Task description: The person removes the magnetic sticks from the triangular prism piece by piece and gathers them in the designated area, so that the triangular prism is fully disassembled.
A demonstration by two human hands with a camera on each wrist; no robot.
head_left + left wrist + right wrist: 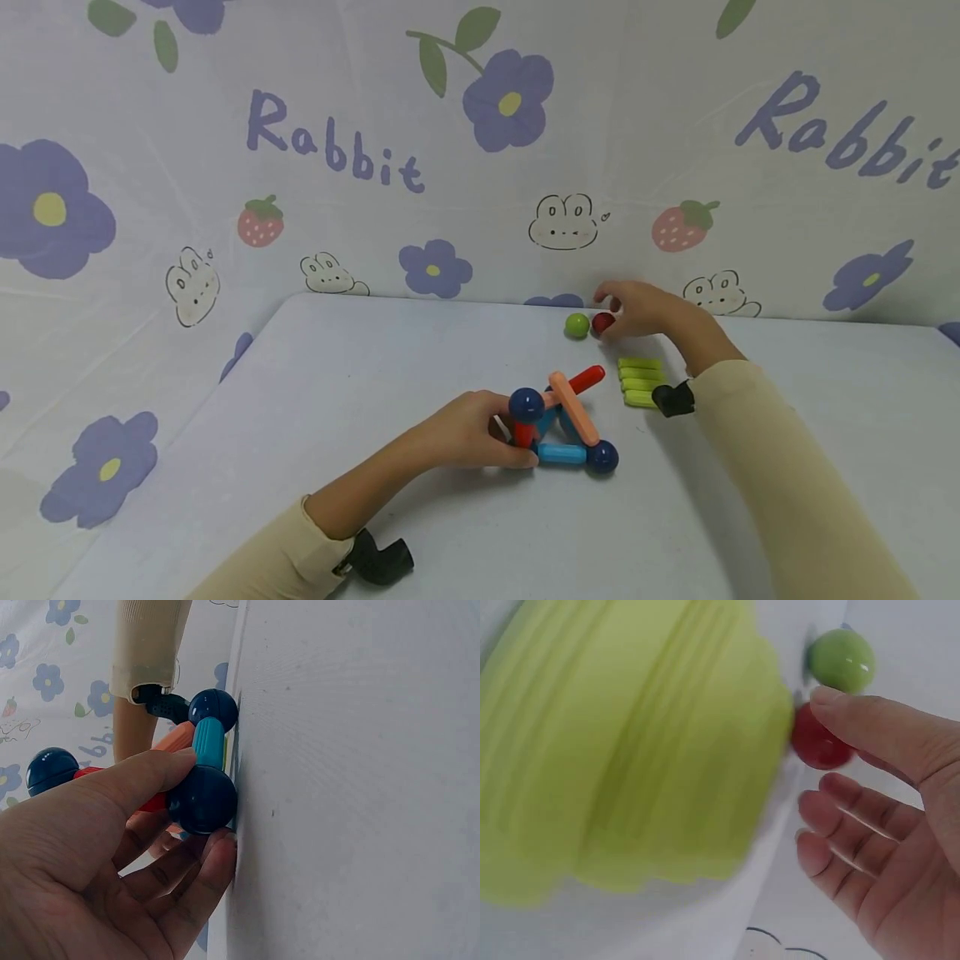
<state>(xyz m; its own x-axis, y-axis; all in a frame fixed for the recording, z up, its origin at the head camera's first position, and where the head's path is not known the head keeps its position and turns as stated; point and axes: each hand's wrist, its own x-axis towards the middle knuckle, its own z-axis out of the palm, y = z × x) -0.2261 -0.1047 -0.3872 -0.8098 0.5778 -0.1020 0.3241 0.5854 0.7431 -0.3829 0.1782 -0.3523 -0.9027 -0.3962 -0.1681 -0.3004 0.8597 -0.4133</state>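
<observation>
Far left of my left fingers, the white cloth (352,58) bears big purple flowers, and a strawberry (260,223) is printed on it farther back. It rises as a wall behind the table (375,358), reading "Rabbit" twice, with line-drawn bunnies low down. The table is plain white, marked with a few tiny dark specks; its left edge slants away, well apart from my fingers.

My left hand (468,429) rests low over the table, its fingers curled round the near-left corner of a frame of sticks and balls (573,408). The frame spreads rightward from those fingers: dark blue balls, with red, orange and light-blue sticks between them.

Beyond the frame, near the table's back edge, a green ball (577,326) lies just left of my right fingers. A red ball (602,323) sits at my right hand (641,308), whose fingers are spread apart, the thumb beside it; whether they touch I cannot tell. Nearer me than those fingers, light-green sticks (640,386) lie in a row.
</observation>
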